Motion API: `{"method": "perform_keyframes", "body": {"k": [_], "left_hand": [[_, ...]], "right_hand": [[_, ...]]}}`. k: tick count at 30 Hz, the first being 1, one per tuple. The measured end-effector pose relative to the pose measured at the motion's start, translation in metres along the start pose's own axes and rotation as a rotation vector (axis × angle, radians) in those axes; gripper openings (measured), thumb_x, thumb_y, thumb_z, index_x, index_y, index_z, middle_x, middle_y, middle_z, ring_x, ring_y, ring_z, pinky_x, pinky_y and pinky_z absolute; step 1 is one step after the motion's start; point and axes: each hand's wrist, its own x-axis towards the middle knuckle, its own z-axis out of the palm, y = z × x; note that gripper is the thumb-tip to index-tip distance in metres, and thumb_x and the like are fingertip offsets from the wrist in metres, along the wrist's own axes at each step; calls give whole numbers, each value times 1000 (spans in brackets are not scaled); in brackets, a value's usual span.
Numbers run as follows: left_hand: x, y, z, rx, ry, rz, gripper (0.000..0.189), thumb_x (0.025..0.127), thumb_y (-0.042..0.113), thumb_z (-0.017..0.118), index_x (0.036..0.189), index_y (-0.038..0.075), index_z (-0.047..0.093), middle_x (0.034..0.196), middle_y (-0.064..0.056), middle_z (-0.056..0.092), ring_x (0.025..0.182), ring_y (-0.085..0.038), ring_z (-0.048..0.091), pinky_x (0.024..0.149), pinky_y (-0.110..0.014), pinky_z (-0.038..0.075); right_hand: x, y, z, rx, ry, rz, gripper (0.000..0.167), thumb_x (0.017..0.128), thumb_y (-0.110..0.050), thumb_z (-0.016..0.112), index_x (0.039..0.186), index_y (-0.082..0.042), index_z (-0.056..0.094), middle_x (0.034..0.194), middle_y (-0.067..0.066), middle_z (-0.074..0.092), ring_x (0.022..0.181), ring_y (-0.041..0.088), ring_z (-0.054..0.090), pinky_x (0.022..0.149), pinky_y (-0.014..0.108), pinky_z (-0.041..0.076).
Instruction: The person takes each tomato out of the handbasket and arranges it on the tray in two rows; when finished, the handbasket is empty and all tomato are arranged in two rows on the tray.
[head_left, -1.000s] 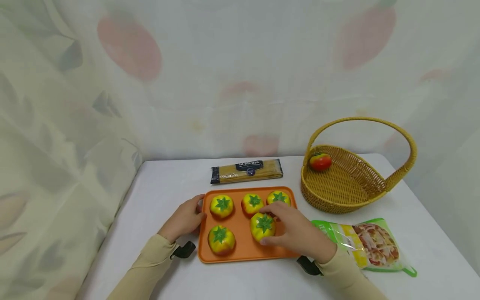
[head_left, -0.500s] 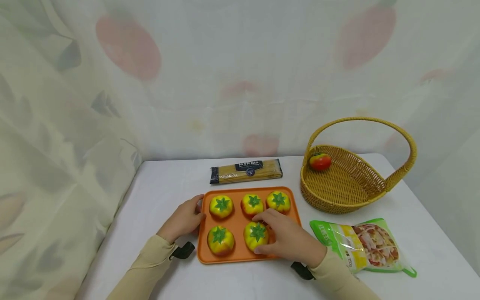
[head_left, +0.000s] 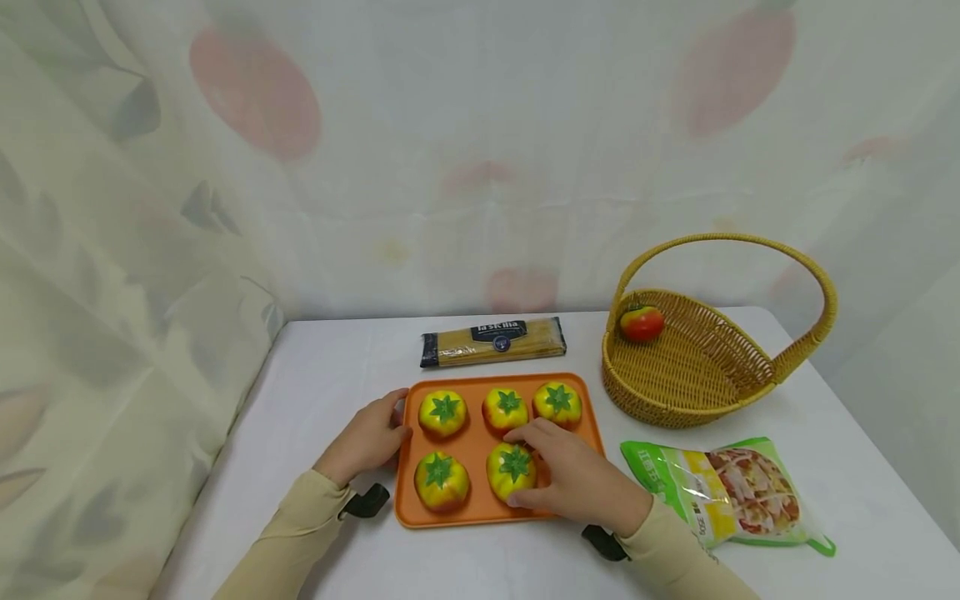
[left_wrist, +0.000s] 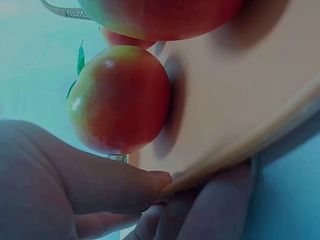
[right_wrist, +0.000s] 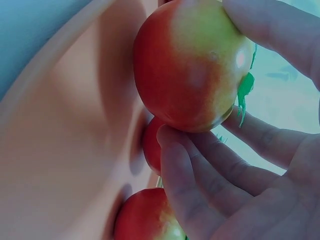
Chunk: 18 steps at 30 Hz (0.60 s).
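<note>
Several yellow-red tomatoes with green star-shaped tops sit on an orange tray. My left hand pinches the tray's left rim; in the left wrist view the thumb lies above the rim and the fingers below. One tomato stands just past that thumb. At the tray's front middle my right hand holds a tomato between thumb and fingers. Behind it are two more, a middle tomato and a right-hand tomato. Two others stand on the left, a back tomato and a front tomato.
A wicker basket with a tall handle stands at the right, a red tomato inside. In front of it lies a green-and-yellow food bag. A pack of spaghetti lies behind the tray on the white table.
My right hand has carried its tomato a little left and toward the tray's front edge, then stayed there over the last half second. The left hand keeps its place on the rim.
</note>
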Motion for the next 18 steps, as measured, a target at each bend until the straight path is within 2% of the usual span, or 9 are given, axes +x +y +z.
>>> {"method": "perform_keyframes", "body": {"k": [18], "left_hand": [[2, -1, 0, 2, -3, 3, 70, 104, 13, 65, 168, 6, 35, 118, -15, 67, 68, -20, 66, 63, -32, 59]], "right_hand": [[1, 1, 4, -18, 1, -14, 61, 90, -46, 88, 142, -25, 63, 141, -8, 61, 126, 9, 62, 113, 45, 56]]}}
